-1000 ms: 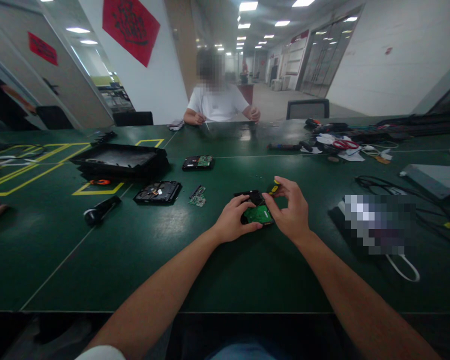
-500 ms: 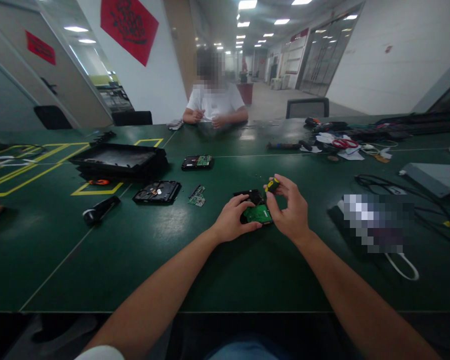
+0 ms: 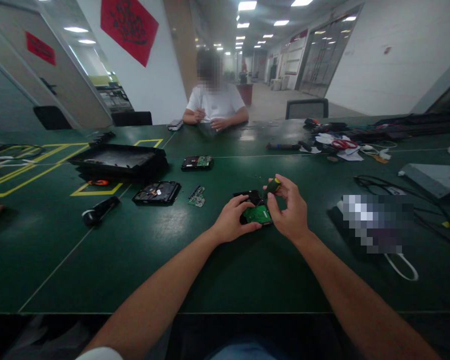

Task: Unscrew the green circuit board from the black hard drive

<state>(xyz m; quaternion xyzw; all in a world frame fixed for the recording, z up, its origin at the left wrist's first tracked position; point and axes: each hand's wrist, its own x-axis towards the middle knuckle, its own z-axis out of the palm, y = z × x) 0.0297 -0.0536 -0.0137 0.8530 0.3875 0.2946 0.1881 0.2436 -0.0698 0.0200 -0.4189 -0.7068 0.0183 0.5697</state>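
A hard drive (image 3: 258, 214) with a green circuit board lies on the table in front of me. My left hand (image 3: 229, 220) grips it from the left side, thumb along its near edge and fingers over the top. In my right hand (image 3: 293, 209) is a small dark green and yellow screwdriver (image 3: 272, 186), pinched by the handle between thumb and fingers. It is tilted above the drive's right side; its tip is too small to make out. A few tiny bits, perhaps screws, lie just beyond the drive.
Left of the drive are a loose circuit board (image 3: 197, 196), an opened hard drive (image 3: 156, 192) and another drive (image 3: 196, 163). Farther left stand a black tray (image 3: 120, 159) and a black handheld tool (image 3: 101, 210). Cables and a grey box (image 3: 433, 179) lie right. A person (image 3: 215, 105) sits opposite.
The screwdriver handle has turned slightly in my right fingers, showing more dark green. My left hand and the drive have stayed in place. The person opposite has shifted their hands a little.
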